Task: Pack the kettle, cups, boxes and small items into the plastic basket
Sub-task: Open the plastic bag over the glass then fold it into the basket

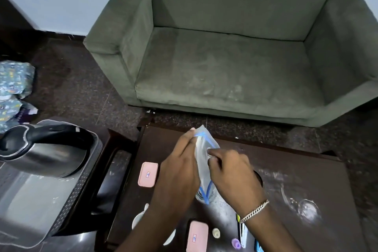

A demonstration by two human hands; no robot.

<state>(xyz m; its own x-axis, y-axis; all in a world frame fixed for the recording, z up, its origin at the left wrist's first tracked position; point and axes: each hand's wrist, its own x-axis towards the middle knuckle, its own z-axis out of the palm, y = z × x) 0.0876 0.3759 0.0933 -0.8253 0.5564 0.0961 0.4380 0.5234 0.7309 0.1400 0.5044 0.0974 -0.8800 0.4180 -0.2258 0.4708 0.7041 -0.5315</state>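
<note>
Over the dark wooden table (296, 161), my left hand (178, 170) and my right hand (231, 168) both grip a clear plastic zip bag with a blue seal (201, 149), held upright between them. At the left a steel kettle with a black handle (45, 149) sits inside the grey plastic basket (67, 200). Two pink boxes lie on the table: one (147, 174) left of my left hand, one (196, 236) near the bottom edge. A white cup (137, 220) is partly hidden under my left forearm. A cream cap (216, 233) and a purple item (235, 243) lie beside it.
A green armchair (225, 57) stands just beyond the table. Patterned packages (14, 88) lie on the dark floor at far left. A clear glass item (306, 209) rests on the table's right side. Small items (243, 231) sit under my right wrist.
</note>
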